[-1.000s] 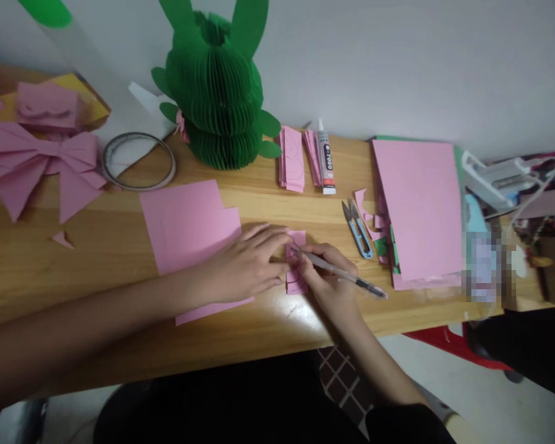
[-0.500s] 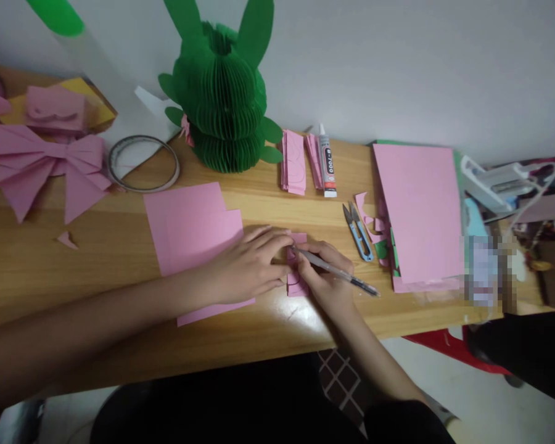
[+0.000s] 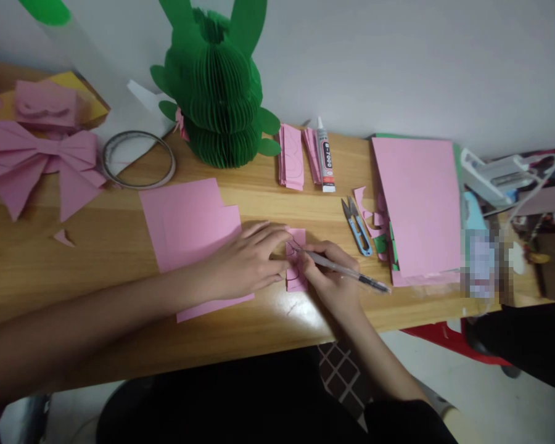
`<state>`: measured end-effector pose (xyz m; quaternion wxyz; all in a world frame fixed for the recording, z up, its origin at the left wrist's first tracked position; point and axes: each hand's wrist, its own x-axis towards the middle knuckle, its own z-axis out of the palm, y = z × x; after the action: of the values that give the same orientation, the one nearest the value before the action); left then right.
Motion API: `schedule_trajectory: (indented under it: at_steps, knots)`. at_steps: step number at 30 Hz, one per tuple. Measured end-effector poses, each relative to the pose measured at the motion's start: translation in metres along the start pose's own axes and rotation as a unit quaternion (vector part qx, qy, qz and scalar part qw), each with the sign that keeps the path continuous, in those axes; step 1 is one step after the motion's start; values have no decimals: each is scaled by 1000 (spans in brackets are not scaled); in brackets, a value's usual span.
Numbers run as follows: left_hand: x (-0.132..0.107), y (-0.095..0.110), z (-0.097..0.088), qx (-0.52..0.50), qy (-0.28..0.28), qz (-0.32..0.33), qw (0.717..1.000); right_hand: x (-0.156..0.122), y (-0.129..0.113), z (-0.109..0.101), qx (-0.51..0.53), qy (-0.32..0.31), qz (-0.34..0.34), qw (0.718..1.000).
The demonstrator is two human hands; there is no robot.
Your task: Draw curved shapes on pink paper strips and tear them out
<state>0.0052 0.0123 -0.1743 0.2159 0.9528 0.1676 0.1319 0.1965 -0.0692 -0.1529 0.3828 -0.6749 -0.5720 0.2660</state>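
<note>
My right hand (image 3: pixel 335 277) grips a pen (image 3: pixel 346 269) with a clear barrel. Its tip rests on a small folded strip of pink paper (image 3: pixel 296 282) that bears drawn curved lines. From the left, my left hand (image 3: pixel 259 259) lies flat with its fingers stretched out, fingertips on the strip's left edge. Under that hand and wrist are pink paper sheets (image 3: pixel 189 216), partly covered. Right of the strip lies a pair of blue thread snips (image 3: pixel 358 229), with pink and green paper scraps (image 3: pixel 367 213) beside it.
At the back stand a green honeycomb paper figure (image 3: pixel 222 105), folded pink strips (image 3: pixel 290 157) and a glue tube (image 3: pixel 325 157). A tape roll (image 3: pixel 139 160) and pink paper bow (image 3: pixel 50 154) lie left. A pink paper stack (image 3: pixel 419 209) lies right.
The pen tip has moved slightly right and down across the strip, and my right hand has shifted a little to the right. My left hand stays on the strip's edge.
</note>
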Motion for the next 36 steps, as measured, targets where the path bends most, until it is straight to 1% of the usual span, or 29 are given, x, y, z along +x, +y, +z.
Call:
schedule_trajectory:
  at_steps: [4, 8, 12, 16, 17, 18, 21, 22, 23, 25, 27, 28, 29, 31, 34, 36]
  knots:
    - [1, 0, -1, -8, 7, 4, 1000, -4, -3, -3, -20, 4, 12, 1000]
    - [2, 0, -2, -12, 18, 14, 1000, -4, -5, -3, -24, 2, 6, 1000]
    - [2, 0, -2, 0, 13, 14, 1000, -2, -6, -2, -11, -10, 1, 1000]
    - [2, 0, -1, -3, 10, 7, 1000, 0, -6, 0, 12, -39, 8, 999]
    - [2, 0, -2, -10, 9, 4, 1000, -1, -6, 0, 24, -34, 16, 999]
    - [2, 0, -2, -15, 5, 3, 1000, -1, -5, 0, 37, -12, 28, 999]
    - [1, 0, -2, -13, 0, 7, 1000, -8, -2, -6, 61, 91, 63, 992]
    - [1, -1, -2, -9, 2, 10, 1000, -13, 0, -9, 49, 108, 63, 991]
    - [1, -1, -2, -5, 4, 14, 1000, -18, 1, -13, 26, 106, 52, 993]
    - [0, -1, -2, -1, 11, 18, 1000, -29, 4, -19, -42, 50, -10, 998]
    - [0, -2, -2, 1, 19, 22, 1000, -39, 8, -21, -117, -5, -96, 989]
    - [0, -1, -3, 1, 22, 23, 999, -44, 9, -20, -147, -17, -133, 980]
    - [1, -1, -3, 0, 24, 24, 999, -47, 11, -19, -173, -18, -160, 972]
    - [1, 0, -5, -6, 21, 21, 1000, -52, 15, -14, -210, -1, -189, 959]
    - [1, 2, -6, -18, 5, 9, 1000, -55, 18, -7, -238, 21, -212, 947]
    - [1, 4, -6, -19, -2, -5, 1000, -54, 19, -4, -245, 26, -220, 944]
